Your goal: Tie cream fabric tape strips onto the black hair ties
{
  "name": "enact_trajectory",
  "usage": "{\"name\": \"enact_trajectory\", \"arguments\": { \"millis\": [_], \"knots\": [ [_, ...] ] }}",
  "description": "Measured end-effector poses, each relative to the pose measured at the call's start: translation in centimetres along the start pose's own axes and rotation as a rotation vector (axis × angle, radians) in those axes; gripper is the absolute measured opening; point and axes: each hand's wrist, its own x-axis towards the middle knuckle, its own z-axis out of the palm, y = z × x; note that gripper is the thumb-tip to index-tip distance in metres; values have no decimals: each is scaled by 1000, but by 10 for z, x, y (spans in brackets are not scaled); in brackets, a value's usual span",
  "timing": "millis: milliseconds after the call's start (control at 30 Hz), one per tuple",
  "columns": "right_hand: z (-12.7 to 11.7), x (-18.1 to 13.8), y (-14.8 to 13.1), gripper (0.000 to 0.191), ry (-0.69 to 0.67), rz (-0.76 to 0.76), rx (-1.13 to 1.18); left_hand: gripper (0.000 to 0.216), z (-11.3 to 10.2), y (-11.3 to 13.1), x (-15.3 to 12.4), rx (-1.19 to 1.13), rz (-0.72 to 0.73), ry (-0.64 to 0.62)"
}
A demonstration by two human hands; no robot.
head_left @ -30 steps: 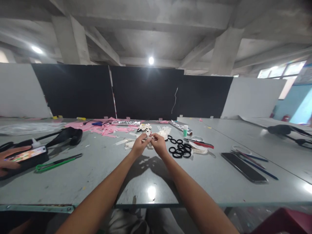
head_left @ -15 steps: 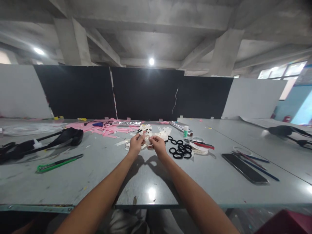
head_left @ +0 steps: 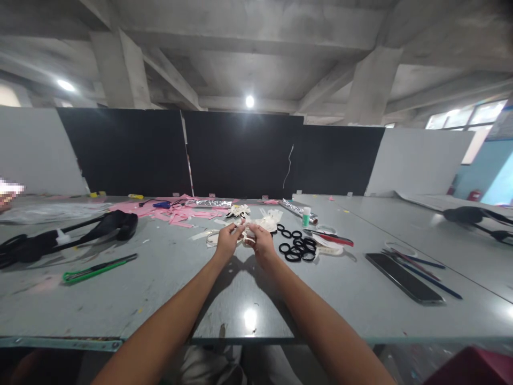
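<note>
In the middle of the table my left hand [head_left: 228, 239] and my right hand [head_left: 261, 239] meet, thumbs and fingertips pinched on a cream-white strip [head_left: 246, 235], partly hidden by the fingers. Just beyond them lies a cream-white ruffled piece [head_left: 239, 210] with black under it. Behind my right hand is a heap of cream-white pieces [head_left: 270, 219]. Pale strips [head_left: 211, 236] curl on the table by my left hand. To the right of my right hand, several black rings [head_left: 296, 247] lie in a loose pile.
A green cutter [head_left: 98, 269] and black straps [head_left: 116, 225] lie left. Pink scraps [head_left: 176, 213] and foil [head_left: 212, 203] are at the back. On the right are a green-and-white tube [head_left: 305, 216], a red-and-black tool [head_left: 332, 238], a phone [head_left: 403, 278] and thin pencil-like sticks [head_left: 425, 272].
The ruffled piece that was at my left fingertips now lies beyond my hands. My hands have come closer together and slightly nearer me, pinching a pale strip. A blurred shape appears at the left edge.
</note>
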Motion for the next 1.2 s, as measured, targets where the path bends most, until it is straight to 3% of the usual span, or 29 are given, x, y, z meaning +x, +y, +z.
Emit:
{"name": "enact_trajectory", "arguments": {
  "millis": [233,433,700,900,1033,1200],
  "knots": [
    [2,-3,3,28,42,127,121,56,4,0,-5,-147,-70,12],
    [2,-4,1,36,-38,91,74,54,2,3,-4,-65,-37,3],
    [4,-7,-1,32,-189,33,109,39,3,4,-5,-122,-25,-59],
    [5,-10,-4,39,-206,27,-44,39,2,9,-7,-98,-13,-43],
    [6,-8,-6,40,-189,-58,-223,39,0,10,-6,-95,-32,-16],
    [5,-5,-2,34,-131,-109,-139,41,3,7,-4,-121,-43,-83]
  ]
}}
